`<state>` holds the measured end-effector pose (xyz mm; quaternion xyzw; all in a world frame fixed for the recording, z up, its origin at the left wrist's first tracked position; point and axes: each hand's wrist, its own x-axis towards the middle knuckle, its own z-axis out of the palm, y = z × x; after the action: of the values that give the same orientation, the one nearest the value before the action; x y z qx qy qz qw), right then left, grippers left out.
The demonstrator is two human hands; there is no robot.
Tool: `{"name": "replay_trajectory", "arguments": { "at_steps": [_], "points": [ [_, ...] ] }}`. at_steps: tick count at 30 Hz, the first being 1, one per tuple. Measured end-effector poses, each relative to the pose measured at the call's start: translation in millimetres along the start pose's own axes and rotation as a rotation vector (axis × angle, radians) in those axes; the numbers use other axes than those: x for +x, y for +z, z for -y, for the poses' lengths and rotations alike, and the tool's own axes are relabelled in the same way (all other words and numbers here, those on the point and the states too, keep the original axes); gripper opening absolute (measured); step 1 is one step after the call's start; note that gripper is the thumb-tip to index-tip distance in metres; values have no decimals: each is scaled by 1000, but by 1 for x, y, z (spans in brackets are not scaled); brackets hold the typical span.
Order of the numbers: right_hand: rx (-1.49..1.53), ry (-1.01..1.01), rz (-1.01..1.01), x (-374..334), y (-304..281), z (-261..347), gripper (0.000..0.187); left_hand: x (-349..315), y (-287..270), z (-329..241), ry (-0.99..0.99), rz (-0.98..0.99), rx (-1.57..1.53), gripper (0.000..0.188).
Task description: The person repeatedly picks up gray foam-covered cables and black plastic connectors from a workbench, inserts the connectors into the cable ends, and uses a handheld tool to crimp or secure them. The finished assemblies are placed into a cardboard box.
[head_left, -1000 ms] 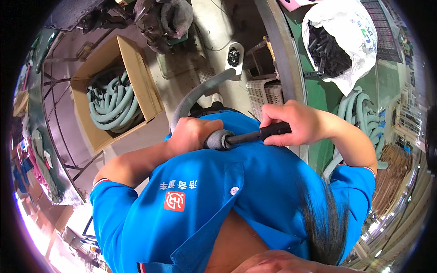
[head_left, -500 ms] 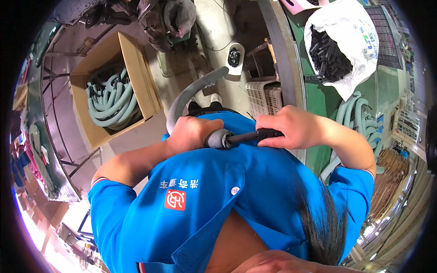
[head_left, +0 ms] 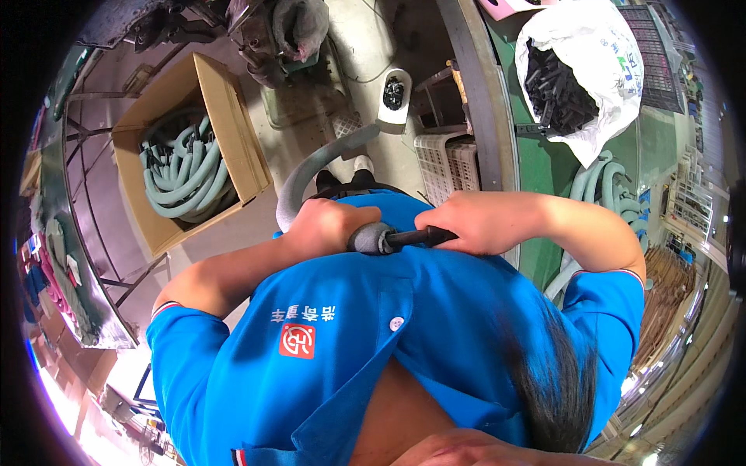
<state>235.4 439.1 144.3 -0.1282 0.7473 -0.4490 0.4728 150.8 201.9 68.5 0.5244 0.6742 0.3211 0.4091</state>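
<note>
My left hand point(head_left: 325, 225) is wrapped round a curved grey foam-covered tube point(head_left: 299, 175) in front of my stomach. The tube's long bend rises past that hand toward the floor side, and its thick rolled end point(head_left: 368, 238) shows between my two hands. From this end a black rod-like piece point(head_left: 410, 238) juts out to the right. My right hand point(head_left: 466, 221) closes on the outer part of the black piece, thumb and fingers hiding its tip. Whether the rod sits inside the foam or against it is hard to make out.
At left a cardboard box point(head_left: 233, 132) holds several grey-green foam tubes. A white sack point(head_left: 618, 93) of black parts and more foam tubes point(head_left: 594, 190) rest on the green bench point(head_left: 536, 167) at right. Beyond my feet lie a white scoop-like container point(head_left: 398, 115) and a plastic crate point(head_left: 439, 167).
My right hand has moved left, closer to my left hand, and less of the black piece shows between them. My left hand keeps its grip on the tube.
</note>
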Motion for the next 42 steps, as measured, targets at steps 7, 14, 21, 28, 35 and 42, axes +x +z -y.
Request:
{"name": "replay_trajectory", "arguments": {
  "at_steps": [7,14,21,28,35,42],
  "points": [
    [505,-32,-334,-4,-14,-15,39,3,-5,-1,-52,-267,-47,28],
    [603,-288,-721,30,28,-60,73,9,-52,15,-211,-68,-96,41],
    [500,-642,-654,166,52,-27,53,110,-118,-44,-182,348,-462,65],
    [1442,-1155,-591,134,67,3,29,230,-7,-26,-691,648,-1195,28],
    [1335,-1274,-569,81,92,-52,29,279,81,-55,-879,1004,-1883,31],
    [1436,-1521,-533,36,104,-104,22,302,131,-49,-930,807,-1997,36]
  ]
}}
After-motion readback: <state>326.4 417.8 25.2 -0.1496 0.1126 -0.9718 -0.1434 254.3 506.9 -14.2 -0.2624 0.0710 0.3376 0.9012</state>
